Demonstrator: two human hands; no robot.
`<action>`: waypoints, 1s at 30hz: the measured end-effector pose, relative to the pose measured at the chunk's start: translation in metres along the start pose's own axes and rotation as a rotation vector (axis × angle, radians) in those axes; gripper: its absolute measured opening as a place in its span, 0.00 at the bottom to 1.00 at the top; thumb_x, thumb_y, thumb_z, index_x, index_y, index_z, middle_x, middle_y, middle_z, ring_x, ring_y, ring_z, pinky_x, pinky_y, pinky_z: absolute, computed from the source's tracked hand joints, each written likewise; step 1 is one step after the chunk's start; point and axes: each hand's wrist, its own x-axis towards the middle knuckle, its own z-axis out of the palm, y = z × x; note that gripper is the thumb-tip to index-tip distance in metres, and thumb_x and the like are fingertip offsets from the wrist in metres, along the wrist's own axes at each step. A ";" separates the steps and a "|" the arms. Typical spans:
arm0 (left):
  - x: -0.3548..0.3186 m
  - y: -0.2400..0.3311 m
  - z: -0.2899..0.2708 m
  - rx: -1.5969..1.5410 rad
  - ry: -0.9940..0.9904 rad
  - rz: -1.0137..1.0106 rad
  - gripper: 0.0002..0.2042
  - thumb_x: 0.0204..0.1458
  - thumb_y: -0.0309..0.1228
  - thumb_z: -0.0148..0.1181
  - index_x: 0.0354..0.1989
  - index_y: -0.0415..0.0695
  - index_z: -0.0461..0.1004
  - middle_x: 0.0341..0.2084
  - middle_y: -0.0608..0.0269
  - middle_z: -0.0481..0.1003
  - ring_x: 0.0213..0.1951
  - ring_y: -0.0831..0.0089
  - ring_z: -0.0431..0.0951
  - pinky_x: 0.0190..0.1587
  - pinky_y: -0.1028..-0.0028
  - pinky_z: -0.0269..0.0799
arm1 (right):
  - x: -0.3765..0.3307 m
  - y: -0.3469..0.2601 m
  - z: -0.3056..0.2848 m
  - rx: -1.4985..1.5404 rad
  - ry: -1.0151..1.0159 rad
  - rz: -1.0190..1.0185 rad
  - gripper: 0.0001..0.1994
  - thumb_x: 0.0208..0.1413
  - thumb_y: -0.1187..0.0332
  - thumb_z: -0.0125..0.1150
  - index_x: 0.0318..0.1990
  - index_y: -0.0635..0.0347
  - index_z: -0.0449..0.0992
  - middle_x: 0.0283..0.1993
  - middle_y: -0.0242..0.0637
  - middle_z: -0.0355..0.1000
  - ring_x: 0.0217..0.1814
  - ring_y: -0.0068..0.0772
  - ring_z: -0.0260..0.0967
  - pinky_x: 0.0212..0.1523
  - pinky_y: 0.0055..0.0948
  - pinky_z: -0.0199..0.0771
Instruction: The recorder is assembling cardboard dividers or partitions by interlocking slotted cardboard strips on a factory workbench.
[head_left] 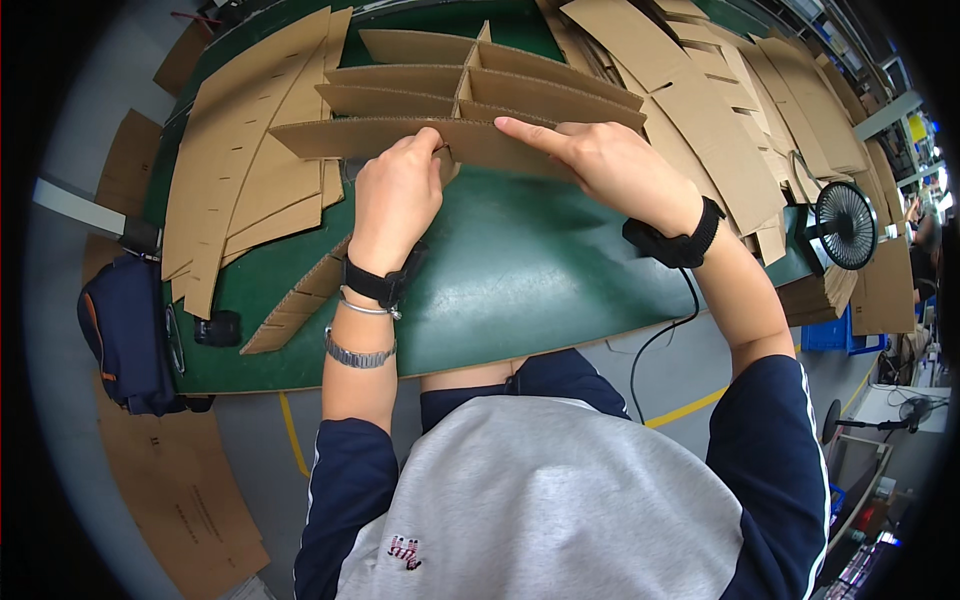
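A cardboard divider grid [400, 103] of slotted, crossing strips stands on the green table in front of me. My left hand [400, 190] is closed, its fingers pinching the divider where the cross strip meets the nearest long strip. My right hand [620, 165] is at the right end of that nearest strip [330, 140]. Its index finger stretches left along the top edge while the other fingers curl around the cardboard; the thumb is hidden. Beside my left wrist, a loose narrow cardboard strip [300, 300] leans on the table.
Flat slotted cardboard sheets [240, 140] lie stacked at the left, and more cardboard [680, 100] is piled at the right. A small black fan [845, 225] stands at the right table edge. A dark blue bag [125, 330] hangs at the left. A black cable [665, 330] runs from my right wristband.
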 end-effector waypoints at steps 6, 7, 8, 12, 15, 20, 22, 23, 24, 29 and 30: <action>0.000 0.000 -0.003 0.006 -0.048 0.000 0.05 0.52 0.24 0.58 0.37 0.43 0.73 0.33 0.52 0.78 0.35 0.49 0.78 0.36 0.58 0.74 | -0.003 -0.004 -0.001 -0.019 0.031 -0.016 0.41 0.45 0.82 0.57 0.70 0.42 0.60 0.28 0.43 0.72 0.29 0.46 0.73 0.34 0.41 0.74; -0.001 0.002 -0.003 -0.004 -0.048 0.013 0.05 0.52 0.24 0.58 0.38 0.43 0.72 0.32 0.52 0.78 0.35 0.49 0.78 0.36 0.58 0.74 | -0.002 0.003 -0.005 -0.052 0.013 -0.006 0.40 0.46 0.81 0.57 0.70 0.42 0.59 0.29 0.43 0.73 0.29 0.47 0.73 0.34 0.41 0.74; -0.001 0.002 -0.004 -0.014 -0.048 0.025 0.06 0.52 0.24 0.59 0.38 0.43 0.72 0.32 0.52 0.78 0.35 0.49 0.78 0.36 0.58 0.74 | -0.001 0.007 -0.007 -0.085 -0.005 0.004 0.40 0.47 0.81 0.57 0.71 0.41 0.59 0.30 0.44 0.73 0.29 0.47 0.73 0.34 0.41 0.74; 0.000 0.003 -0.003 -0.014 -0.047 -0.018 0.07 0.52 0.25 0.60 0.39 0.43 0.72 0.31 0.53 0.79 0.34 0.49 0.79 0.35 0.58 0.74 | -0.001 0.005 0.004 0.051 -0.048 -0.059 0.38 0.49 0.80 0.57 0.70 0.46 0.59 0.36 0.46 0.76 0.34 0.49 0.75 0.35 0.40 0.75; 0.003 0.008 -0.005 0.012 -0.053 -0.087 0.10 0.51 0.24 0.58 0.42 0.43 0.72 0.31 0.55 0.79 0.33 0.51 0.80 0.34 0.58 0.76 | -0.002 0.002 0.013 0.080 -0.066 -0.006 0.37 0.50 0.80 0.57 0.70 0.48 0.59 0.36 0.47 0.76 0.35 0.49 0.75 0.36 0.40 0.76; 0.001 0.003 0.003 -0.015 -0.038 0.013 0.17 0.53 0.25 0.59 0.53 0.47 0.73 0.38 0.52 0.79 0.38 0.49 0.79 0.38 0.58 0.75 | -0.007 0.005 0.025 0.090 -0.141 0.044 0.36 0.52 0.77 0.58 0.70 0.48 0.58 0.37 0.48 0.76 0.34 0.51 0.75 0.36 0.43 0.75; 0.001 0.004 -0.002 -0.023 -0.078 -0.008 0.18 0.53 0.24 0.59 0.53 0.47 0.73 0.39 0.51 0.78 0.39 0.49 0.79 0.39 0.58 0.75 | -0.008 0.000 0.013 0.137 -0.212 0.050 0.31 0.57 0.72 0.57 0.70 0.49 0.59 0.36 0.48 0.77 0.37 0.50 0.76 0.39 0.43 0.76; -0.001 0.005 -0.005 -0.021 -0.123 -0.036 0.18 0.53 0.24 0.58 0.54 0.47 0.73 0.40 0.51 0.78 0.40 0.49 0.78 0.39 0.58 0.74 | -0.012 0.005 0.008 0.123 -0.212 0.060 0.31 0.57 0.72 0.57 0.70 0.49 0.59 0.36 0.48 0.77 0.37 0.50 0.76 0.39 0.43 0.76; -0.001 0.005 -0.007 -0.010 -0.114 -0.048 0.18 0.52 0.23 0.58 0.53 0.46 0.74 0.39 0.50 0.78 0.39 0.49 0.78 0.40 0.58 0.74 | -0.013 0.012 0.001 0.202 0.027 -0.005 0.30 0.58 0.69 0.58 0.69 0.51 0.60 0.43 0.49 0.76 0.43 0.52 0.75 0.44 0.43 0.75; 0.004 -0.005 -0.001 0.068 0.015 -0.028 0.16 0.52 0.23 0.56 0.50 0.45 0.79 0.31 0.53 0.77 0.33 0.53 0.79 0.34 0.60 0.76 | -0.067 0.106 -0.047 -0.191 0.211 0.673 0.35 0.53 0.53 0.67 0.63 0.65 0.64 0.53 0.59 0.71 0.54 0.58 0.71 0.53 0.43 0.74; 0.006 -0.005 0.004 0.112 0.028 -0.035 0.17 0.52 0.22 0.56 0.50 0.46 0.79 0.31 0.53 0.77 0.32 0.53 0.79 0.34 0.60 0.76 | -0.086 0.136 -0.041 -0.263 0.167 0.719 0.37 0.50 0.47 0.68 0.63 0.63 0.66 0.50 0.59 0.71 0.52 0.57 0.72 0.51 0.44 0.73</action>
